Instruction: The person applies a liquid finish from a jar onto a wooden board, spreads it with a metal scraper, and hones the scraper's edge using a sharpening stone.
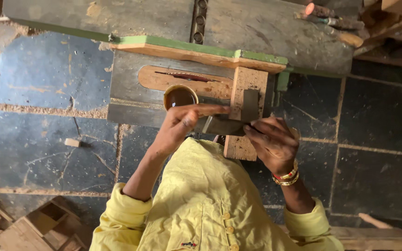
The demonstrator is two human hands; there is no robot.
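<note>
A floor of large dark stone slabs (47,79) with pale, sawdust-filled joints is spreading out under everything. On it a grey, worn saw desk (131,74) edged with a green-painted wooden strip (187,46) is standing in front of the person in the yellow buttoned shirt (205,200). A pale rough wooden block (247,88) is lying upright across the desk's front edge, overhanging it toward the person. Against this block a small dark flat wooden piece (222,125) is being held: the left hand (182,123) is stretching its fingers across the top of it, and the right hand (273,142), bangles at the wrist, is curling loosely around its other end. Just beside the left hand, a small round tin (180,96) with a yellowish rim is sitting on the desk, nearly full of dark brown liquid. A tiny wooden offcut (72,142) is lying on the floor, well apart.
</note>
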